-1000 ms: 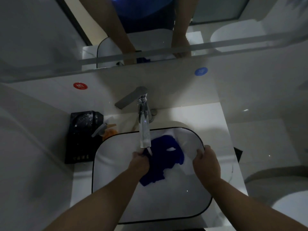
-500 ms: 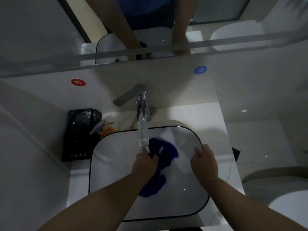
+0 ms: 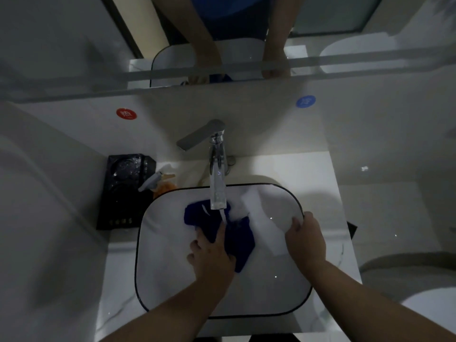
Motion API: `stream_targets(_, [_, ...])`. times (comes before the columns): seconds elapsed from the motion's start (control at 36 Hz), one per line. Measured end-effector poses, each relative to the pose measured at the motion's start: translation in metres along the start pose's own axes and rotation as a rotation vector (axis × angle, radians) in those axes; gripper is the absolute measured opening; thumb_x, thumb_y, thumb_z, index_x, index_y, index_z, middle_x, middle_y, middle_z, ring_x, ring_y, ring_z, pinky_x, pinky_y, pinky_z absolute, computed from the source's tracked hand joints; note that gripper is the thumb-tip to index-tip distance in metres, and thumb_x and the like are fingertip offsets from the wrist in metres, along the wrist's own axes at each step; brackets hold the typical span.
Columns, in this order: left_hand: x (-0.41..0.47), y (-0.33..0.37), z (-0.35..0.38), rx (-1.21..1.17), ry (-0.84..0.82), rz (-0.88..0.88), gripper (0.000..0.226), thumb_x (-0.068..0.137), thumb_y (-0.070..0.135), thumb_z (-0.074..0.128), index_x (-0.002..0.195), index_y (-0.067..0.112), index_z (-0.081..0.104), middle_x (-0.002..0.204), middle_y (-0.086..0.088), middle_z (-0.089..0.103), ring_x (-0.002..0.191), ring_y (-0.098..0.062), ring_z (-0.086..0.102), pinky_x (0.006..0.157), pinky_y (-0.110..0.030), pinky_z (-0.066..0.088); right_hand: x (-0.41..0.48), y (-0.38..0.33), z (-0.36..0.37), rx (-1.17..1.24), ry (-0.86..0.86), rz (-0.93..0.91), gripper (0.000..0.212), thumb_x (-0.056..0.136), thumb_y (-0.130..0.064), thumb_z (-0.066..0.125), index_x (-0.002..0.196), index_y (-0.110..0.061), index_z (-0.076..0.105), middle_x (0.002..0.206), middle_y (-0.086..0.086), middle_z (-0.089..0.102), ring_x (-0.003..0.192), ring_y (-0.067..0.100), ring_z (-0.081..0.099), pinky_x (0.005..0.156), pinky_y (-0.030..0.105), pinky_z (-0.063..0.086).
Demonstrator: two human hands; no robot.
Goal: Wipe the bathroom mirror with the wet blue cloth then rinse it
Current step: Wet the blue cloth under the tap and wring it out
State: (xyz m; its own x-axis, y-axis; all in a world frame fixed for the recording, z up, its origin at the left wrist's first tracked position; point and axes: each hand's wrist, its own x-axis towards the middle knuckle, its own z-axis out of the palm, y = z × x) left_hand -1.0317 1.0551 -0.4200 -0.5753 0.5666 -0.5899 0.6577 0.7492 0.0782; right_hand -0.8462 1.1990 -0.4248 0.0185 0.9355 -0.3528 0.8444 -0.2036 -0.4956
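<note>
The blue cloth (image 3: 240,236) lies wet in the white basin (image 3: 167,280), spread under the chrome tap (image 3: 217,183), from which a thin stream of water runs. My left hand (image 3: 212,257) presses flat on the cloth, fingers spread, pointing toward the stream. My right hand (image 3: 306,239) grips the basin's black rim on the right side. The mirror (image 3: 74,45) spans the top of the view and reflects my arms and the basin.
A black box (image 3: 123,191) and an orange spray bottle (image 3: 161,183) stand left of the basin on the white counter (image 3: 308,174). A red sticker (image 3: 126,113) and a blue sticker (image 3: 305,101) sit on the wall. A toilet (image 3: 419,304) is at lower right.
My left hand opened from a bunched grip and now presses flat on the cloth, which has spread out leftward under the tap. My right hand stayed on the rim.
</note>
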Motion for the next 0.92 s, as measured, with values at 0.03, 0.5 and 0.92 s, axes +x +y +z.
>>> stream_targets(0.03, [0.003,-0.003,-0.002,0.014,-0.011,0.009,0.094,0.091,0.057,0.064,0.163,0.056,0.003,0.168,-0.020,0.010,0.135,-0.039,0.043,0.106,-0.051,0.049,0.000,0.000,0.000,-0.004,-0.001,-0.003,0.016,0.107,-0.022,0.052,0.094,-0.015,0.045,0.092,0.010,0.053,0.092,0.044,0.063,0.073,0.043,0.045])
stream_targets(0.5, [0.044,0.030,-0.073,-0.825,-0.238,-0.035,0.062,0.083,0.066,0.080,0.126,0.024,0.066,0.119,0.002,0.076,0.105,-0.020,0.073,0.100,-0.039,0.060,-0.002,-0.002,-0.003,0.026,0.004,-0.006,0.015,0.107,-0.022,0.050,0.095,-0.013,0.049,0.096,0.015,0.060,0.085,0.038,0.060,0.074,0.045,0.051])
stream_targets(0.92, [0.007,-0.014,-0.108,-1.231,-0.186,0.005,0.025,0.097,0.025,0.079,0.119,0.019,0.069,0.111,-0.010,0.079,0.096,-0.030,0.079,0.072,-0.043,0.067,-0.055,-0.053,0.010,0.238,0.183,-0.449,0.030,0.088,-0.009,0.045,0.104,-0.008,0.070,0.105,0.012,0.069,0.098,0.029,0.060,0.090,0.034,0.046])
